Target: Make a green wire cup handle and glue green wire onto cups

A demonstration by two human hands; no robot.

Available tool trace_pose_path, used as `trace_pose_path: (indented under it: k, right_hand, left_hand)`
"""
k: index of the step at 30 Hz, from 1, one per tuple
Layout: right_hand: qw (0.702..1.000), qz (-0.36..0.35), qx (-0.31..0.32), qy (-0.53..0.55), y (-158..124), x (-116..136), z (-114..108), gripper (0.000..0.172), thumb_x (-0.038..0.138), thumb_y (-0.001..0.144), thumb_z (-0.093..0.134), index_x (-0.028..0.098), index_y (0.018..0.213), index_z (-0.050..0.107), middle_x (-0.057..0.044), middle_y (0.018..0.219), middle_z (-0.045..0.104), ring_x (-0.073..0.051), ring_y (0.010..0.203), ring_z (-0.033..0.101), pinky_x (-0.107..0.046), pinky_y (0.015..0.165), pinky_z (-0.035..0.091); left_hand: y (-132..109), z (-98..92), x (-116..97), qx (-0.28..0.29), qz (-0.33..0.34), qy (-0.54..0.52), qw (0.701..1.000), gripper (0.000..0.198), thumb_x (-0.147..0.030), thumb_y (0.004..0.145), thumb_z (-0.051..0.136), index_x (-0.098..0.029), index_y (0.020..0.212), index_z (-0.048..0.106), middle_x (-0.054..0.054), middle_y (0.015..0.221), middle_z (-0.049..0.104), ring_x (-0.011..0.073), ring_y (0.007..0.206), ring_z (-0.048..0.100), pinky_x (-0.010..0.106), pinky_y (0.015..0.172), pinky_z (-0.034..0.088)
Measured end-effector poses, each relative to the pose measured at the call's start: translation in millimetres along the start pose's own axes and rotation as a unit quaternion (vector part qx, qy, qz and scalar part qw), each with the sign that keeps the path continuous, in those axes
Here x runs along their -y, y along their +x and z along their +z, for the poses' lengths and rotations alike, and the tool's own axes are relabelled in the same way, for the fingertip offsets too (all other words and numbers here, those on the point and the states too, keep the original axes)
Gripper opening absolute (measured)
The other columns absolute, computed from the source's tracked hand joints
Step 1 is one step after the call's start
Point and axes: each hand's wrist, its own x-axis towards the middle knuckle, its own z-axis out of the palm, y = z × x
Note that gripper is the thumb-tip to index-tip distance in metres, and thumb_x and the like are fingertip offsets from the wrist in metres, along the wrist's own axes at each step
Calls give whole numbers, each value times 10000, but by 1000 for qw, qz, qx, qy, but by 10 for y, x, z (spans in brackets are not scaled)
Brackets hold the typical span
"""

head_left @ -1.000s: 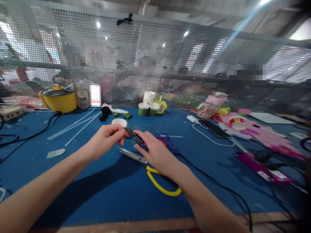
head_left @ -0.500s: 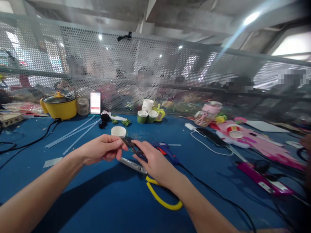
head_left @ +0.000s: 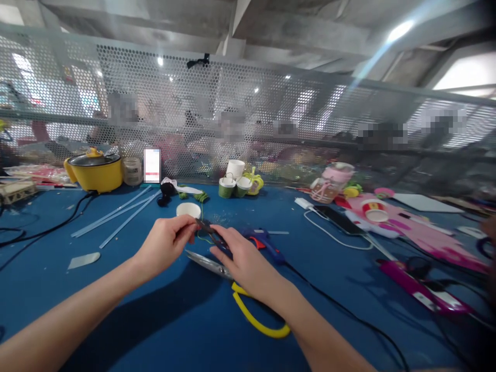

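My right hand (head_left: 246, 258) is wrapped round the handles of dark pliers (head_left: 209, 229), whose jaws point left towards my other hand. My left hand (head_left: 166, 240) pinches thumb and forefinger together at the tip of the jaws; whatever sits between these fingers is too small to make out. A thin green thread (head_left: 204, 238) curves just below the jaws. Under my hands lie scissors (head_left: 211, 265) with silver blades and yellow handles. A white cup (head_left: 188, 210) stands just beyond my left fingers. Right of the pliers lies a blue glue gun (head_left: 273, 248), partly hidden by my right hand.
Clear glue sticks (head_left: 127, 221) lie at the left, near a yellow electric pot (head_left: 96, 171). Small green-and-white cups (head_left: 227, 187) stand by the mesh screen (head_left: 263, 103). Right are a phone (head_left: 340, 219), a pink bottle (head_left: 333, 182) and a purple power strip (head_left: 420, 289).
My left hand has turned and its fingers have closed up more, still at the jaws. My right hand and the pliers have hardly moved.
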Motion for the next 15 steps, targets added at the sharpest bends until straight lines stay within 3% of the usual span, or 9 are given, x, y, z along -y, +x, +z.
trace_pose_path:
  k: [5, 9, 12, 15]
  right_hand:
    - [999, 32, 2, 7, -4, 13, 75, 399, 347, 860, 400, 138, 1198, 433, -127, 1049, 557, -227, 973, 540, -386, 817, 450]
    - [999, 30, -12, -10, -2, -12, 125, 372, 325, 862, 399, 128, 1172, 460, -129, 971, 588, -241, 954, 553, -392, 779, 468]
    - [999, 15, -14, -26, 2, -25, 114, 359, 298, 856, 418, 130, 1171, 457, -127, 971, 582, -238, 930, 561, -386, 769, 474]
    - [999, -22, -17, -33, 7, -20, 73, 372, 282, 851, 430, 131, 1191, 433, -122, 982, 566, -224, 897, 563, -360, 756, 481]
  left_hand:
    - [-26, 68, 20, -37, 29, 64, 997, 202, -193, 814, 382, -159, 709, 551, -3, 570, 572, 89, 497, 469, 190, 507, 340]
    - [-8, 80, 15, -36, 1, 58, 998, 210, -210, 810, 384, -160, 693, 552, 8, 588, 574, 101, 526, 467, 213, 541, 344]
    - [34, 2, 13, 41, -74, -66, 994, 243, -277, 811, 396, -153, 655, 535, 10, 589, 569, 89, 492, 424, 209, 497, 327]
    - [72, -123, 36, 165, -166, -263, 936, 271, -359, 809, 417, -136, 736, 554, 8, 603, 564, 58, 424, 359, 184, 412, 263]
